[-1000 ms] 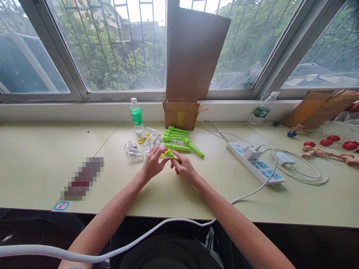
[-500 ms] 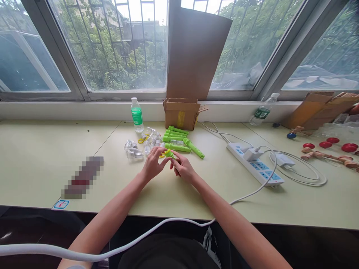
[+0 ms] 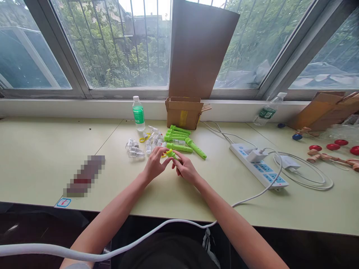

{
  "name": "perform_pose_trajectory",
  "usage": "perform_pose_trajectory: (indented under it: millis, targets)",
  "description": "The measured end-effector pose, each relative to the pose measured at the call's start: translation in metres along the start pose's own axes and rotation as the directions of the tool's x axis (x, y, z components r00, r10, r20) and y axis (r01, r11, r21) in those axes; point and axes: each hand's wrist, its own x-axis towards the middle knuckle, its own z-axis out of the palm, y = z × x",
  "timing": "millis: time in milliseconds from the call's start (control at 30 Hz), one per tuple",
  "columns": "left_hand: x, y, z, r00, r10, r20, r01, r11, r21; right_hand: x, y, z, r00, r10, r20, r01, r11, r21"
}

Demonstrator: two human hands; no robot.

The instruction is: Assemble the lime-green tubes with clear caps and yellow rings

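My left hand (image 3: 155, 164) and my right hand (image 3: 185, 169) meet over the table around one green plastic handle (image 3: 174, 156). A yellow ring (image 3: 169, 152) sits at its upper left end, pinched by my left fingers. My right fingers are closed round the lower part of the handle, which they largely hide. Just beyond my hands lie several more green handles with threaded ends (image 3: 196, 148). Left of them is a loose pile of clear plastic tubes (image 3: 136, 152), with another yellow ring (image 3: 143, 139) among them.
A water bottle (image 3: 138, 114) and a cardboard box (image 3: 183, 114) stand at the back. On the right are a power strip (image 3: 259, 167) with cables, a second bottle (image 3: 268, 110), and red balls (image 3: 333, 147) with wooden pieces. A white cable (image 3: 162, 223) crosses before my lap.
The view has turned slightly, so the table things sit a little further right. Both hands keep hold of the green handle and ring, with only a small finger shift.
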Motion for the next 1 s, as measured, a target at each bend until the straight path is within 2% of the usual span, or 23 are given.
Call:
perform_pose_trajectory:
  millis: [1000]
  targets:
    - [0.0020,-0.0017,-0.0010,1.000,-0.019,0.009,0.020,1.000,-0.014,0.0000,-0.0020,-0.0020,1.000,-0.009,0.015,0.009,1.000,-0.027]
